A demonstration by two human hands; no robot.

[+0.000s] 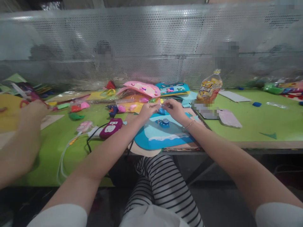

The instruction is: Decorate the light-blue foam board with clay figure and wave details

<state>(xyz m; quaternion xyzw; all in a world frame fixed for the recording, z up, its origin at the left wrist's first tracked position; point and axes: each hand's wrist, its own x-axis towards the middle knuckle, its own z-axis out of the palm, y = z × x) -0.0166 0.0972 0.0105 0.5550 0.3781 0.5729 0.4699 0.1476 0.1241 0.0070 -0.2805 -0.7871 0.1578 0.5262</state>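
My left hand and my right hand meet over the far part of a blue craft sheet, fingertips pinched close together. What they pinch is too small and blurred to name. Just beneath the fingers shows a bright blue lump, perhaps in clear wrap; I cannot tell whether they touch it. On the sheet's light blue middle sits a small dark blue round piece on a blue base. A wavy white strip runs along the sheet's near side.
Decorated pink and blue pieces lie behind my hands. A purple case with a cable is left; a snack bag and a phone are right. Another person's hand holds scissors far left. A perforated metal screen closes the back.
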